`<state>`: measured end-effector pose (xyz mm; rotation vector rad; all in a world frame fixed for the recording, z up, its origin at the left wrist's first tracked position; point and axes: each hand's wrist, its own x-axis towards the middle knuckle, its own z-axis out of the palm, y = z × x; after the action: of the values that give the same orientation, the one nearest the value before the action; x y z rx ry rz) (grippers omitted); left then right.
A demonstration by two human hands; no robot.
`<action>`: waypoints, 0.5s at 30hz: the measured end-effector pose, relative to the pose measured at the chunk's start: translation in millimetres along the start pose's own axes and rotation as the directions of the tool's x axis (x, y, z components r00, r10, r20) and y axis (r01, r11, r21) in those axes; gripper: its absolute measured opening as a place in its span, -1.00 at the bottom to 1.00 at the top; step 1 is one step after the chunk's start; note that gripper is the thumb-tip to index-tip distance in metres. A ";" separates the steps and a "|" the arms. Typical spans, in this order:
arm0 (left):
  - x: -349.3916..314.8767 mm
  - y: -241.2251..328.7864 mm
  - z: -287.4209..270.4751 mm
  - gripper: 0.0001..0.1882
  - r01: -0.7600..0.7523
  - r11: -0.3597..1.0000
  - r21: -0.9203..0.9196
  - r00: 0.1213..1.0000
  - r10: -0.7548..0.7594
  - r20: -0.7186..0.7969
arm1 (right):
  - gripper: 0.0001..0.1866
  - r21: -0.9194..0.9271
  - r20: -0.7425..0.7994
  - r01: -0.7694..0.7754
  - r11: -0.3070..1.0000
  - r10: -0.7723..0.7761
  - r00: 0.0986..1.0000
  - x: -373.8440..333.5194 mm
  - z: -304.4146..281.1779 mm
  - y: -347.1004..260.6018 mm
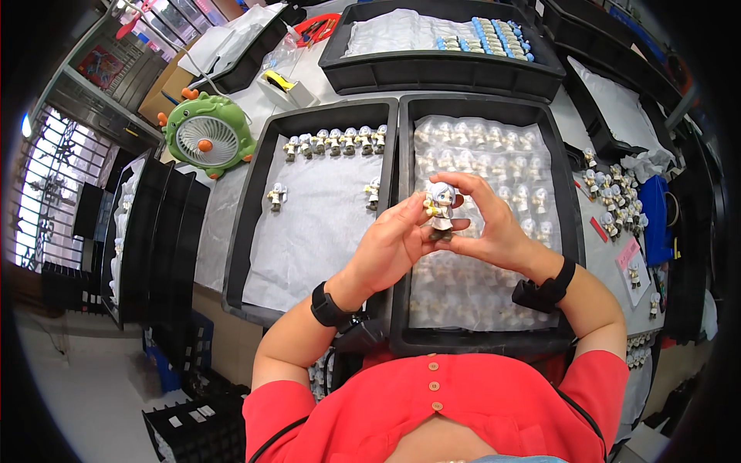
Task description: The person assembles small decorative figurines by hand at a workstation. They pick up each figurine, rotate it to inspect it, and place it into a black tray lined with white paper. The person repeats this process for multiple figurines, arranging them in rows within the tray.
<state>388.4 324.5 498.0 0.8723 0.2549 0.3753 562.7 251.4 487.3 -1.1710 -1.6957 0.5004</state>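
Between both hands, upright and facing me, is a small figurine [441, 207] with pale hair, white clothes and dark feet. My left hand [388, 245] grips its left side, with the thumb near its body. My right hand [494, 228] curves round the other side, fingers at the head and thumb at the feet. Below them lies the right black tray [571, 309], where rows of similar figurines show through a translucent sheet [478, 312]. In the left black tray [251, 212], a row of figurines [334, 141] stands at the far end on white sheeting, with two more figurines nearer.
A green animal-shaped fan [207, 133] and a tape dispenser [285, 89] stand at the back left. Behind is another black tray [432, 73] with blue-and-white pieces. Loose figurines [615, 197] crowd the right side, near a blue bin [656, 220]. Stacked trays [158, 231] stand left.
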 end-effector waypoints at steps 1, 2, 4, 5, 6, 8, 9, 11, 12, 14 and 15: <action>0.1 -0.1 -0.4 -0.46 -0.001 1.000 -0.007 1.000 0.001 0.004 | -0.23 0.002 -0.003 -0.001 1.000 0.001 1.000 -0.5 0.5 0.5; 0.7 -0.4 -1.5 -0.46 -0.002 1.000 -0.014 1.000 0.002 0.008 | -0.23 0.004 -0.006 -0.002 1.000 0.002 1.000 -0.7 0.8 0.6; 1.2 -1.1 -3.1 -0.48 -0.012 1.000 -0.009 1.000 0.012 0.018 | -0.23 0.000 -0.005 -0.011 1.000 0.011 1.000 -0.7 0.7 -1.9; 1.5 -1.5 -3.8 -0.48 -0.021 1.000 0.004 1.000 0.020 0.022 | -0.23 -0.001 -0.005 -0.015 1.000 0.015 1.000 -0.6 0.5 -2.7; 1.8 -1.8 -4.7 -0.49 -0.029 0.999 0.017 0.999 0.029 0.027 | -0.24 -0.022 -0.010 0.007 1.000 -0.007 1.000 -0.8 0.7 -1.5; 2.3 -3.4 -7.9 -0.49 -0.043 0.998 0.035 0.999 0.044 -0.010 | -0.24 -0.065 -0.020 0.050 0.997 -0.051 0.998 -1.3 1.4 2.3; 2.4 -4.2 -9.9 -0.48 -0.050 0.998 0.043 0.998 0.051 -0.029 | -0.24 -0.073 -0.027 0.056 0.996 -0.058 0.998 -1.2 1.5 1.7; 2.8 -5.4 -14.3 -0.48 -0.049 0.998 0.042 0.997 0.051 -0.064 | -0.24 -0.090 -0.043 0.067 0.994 -0.071 0.997 -0.6 1.4 -0.3; 2.9 -5.7 -15.4 -0.48 -0.048 0.998 0.042 0.995 0.051 -0.081 | -0.24 -0.094 -0.040 0.069 0.993 -0.073 0.996 -0.5 1.2 -0.5; 3.0 -6.0 -15.2 -0.49 -0.042 0.999 0.028 0.996 0.044 -0.081 | -0.24 -0.103 -0.035 0.074 0.992 -0.078 0.996 -0.3 0.4 -0.6; 3.0 -6.1 -15.0 -0.49 -0.039 0.999 0.022 0.996 0.040 -0.081 | -0.24 -0.087 -0.046 0.064 0.994 -0.069 0.997 -0.8 0.3 -0.7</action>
<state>387.0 332.6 483.8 0.8838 0.3175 0.4461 562.2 250.4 487.3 -1.1741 -1.7222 0.3587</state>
